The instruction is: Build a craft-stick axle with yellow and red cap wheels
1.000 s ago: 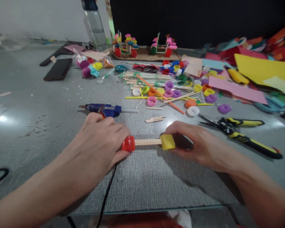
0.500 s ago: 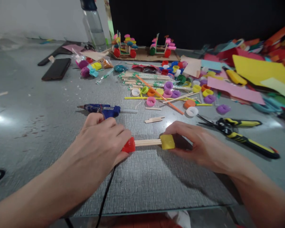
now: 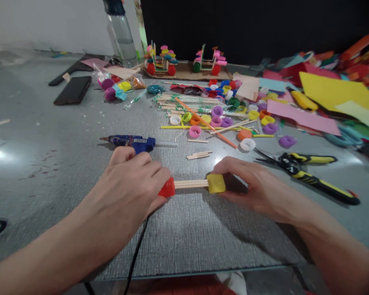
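Note:
Several thin wooden sticks [image 3: 191,184] lie side by side, joining a red bottle cap [image 3: 168,187] on the left to a yellow bottle cap [image 3: 216,183] on the right. My left hand [image 3: 135,184] is closed round the red cap and covers much of it. With thumb and fingers, my right hand [image 3: 246,180] pinches the yellow cap. Just beyond my left hand lies a blue glue gun [image 3: 132,142], a clear glue stick poking from its back. A few short cut sticks [image 3: 199,155] rest on the table past the joined piece.
Yellow-and-black pruning shears [image 3: 307,172] lie to the right. Loose bottle caps [image 3: 217,121], sticks and coloured paper [image 3: 341,94] spread behind. Two small stick-and-cap models [image 3: 161,61] stand at the back, near a water bottle [image 3: 119,37] and a phone [image 3: 74,90]. A black cable [image 3: 137,254] crosses the front edge.
Both hands keep their grip on the two caps, and the piece stays in place. Only a very slight shift of the view shows.

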The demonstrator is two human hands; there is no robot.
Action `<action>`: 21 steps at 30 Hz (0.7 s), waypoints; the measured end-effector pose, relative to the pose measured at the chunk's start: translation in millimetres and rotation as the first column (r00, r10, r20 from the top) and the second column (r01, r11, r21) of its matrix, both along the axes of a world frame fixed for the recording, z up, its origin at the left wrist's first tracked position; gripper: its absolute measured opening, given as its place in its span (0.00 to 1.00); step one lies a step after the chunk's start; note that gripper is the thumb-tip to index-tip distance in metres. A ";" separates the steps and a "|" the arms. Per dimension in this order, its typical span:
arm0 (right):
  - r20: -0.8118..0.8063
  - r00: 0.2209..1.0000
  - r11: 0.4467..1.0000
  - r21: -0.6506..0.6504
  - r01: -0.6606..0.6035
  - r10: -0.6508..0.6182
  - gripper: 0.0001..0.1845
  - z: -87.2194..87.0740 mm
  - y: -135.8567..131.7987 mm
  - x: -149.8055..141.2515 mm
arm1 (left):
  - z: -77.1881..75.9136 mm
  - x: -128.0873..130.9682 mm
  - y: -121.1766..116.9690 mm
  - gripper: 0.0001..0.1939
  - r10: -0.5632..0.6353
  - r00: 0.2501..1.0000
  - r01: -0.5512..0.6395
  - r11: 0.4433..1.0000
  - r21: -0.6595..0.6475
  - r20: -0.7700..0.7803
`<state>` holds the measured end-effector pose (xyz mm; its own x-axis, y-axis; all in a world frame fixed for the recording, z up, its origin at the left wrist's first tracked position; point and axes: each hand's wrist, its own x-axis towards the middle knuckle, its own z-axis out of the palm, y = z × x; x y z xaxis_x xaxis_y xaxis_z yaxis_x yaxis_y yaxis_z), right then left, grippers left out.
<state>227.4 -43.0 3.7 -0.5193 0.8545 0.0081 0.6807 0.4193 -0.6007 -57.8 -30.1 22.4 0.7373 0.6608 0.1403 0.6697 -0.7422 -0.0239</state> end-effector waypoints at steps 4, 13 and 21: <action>-0.003 1.000 1.000 -0.010 0.000 0.000 0.08 0.9 -0.6 -0.4 | 1.5 0.0 -0.2 0.07 0.013 1.000 -0.013 0.999 -0.029 -0.002; -0.007 1.000 1.000 0.015 -0.009 0.010 0.09 -0.3 0.5 1.3 | 0.1 0.6 2.7 0.08 0.013 0.999 -0.012 0.999 -0.045 0.038; 0.003 1.000 1.000 -0.004 0.000 0.000 0.10 0.0 -0.2 1.3 | -2.4 -1.2 4.9 0.09 0.020 0.999 -0.018 0.997 -0.074 0.026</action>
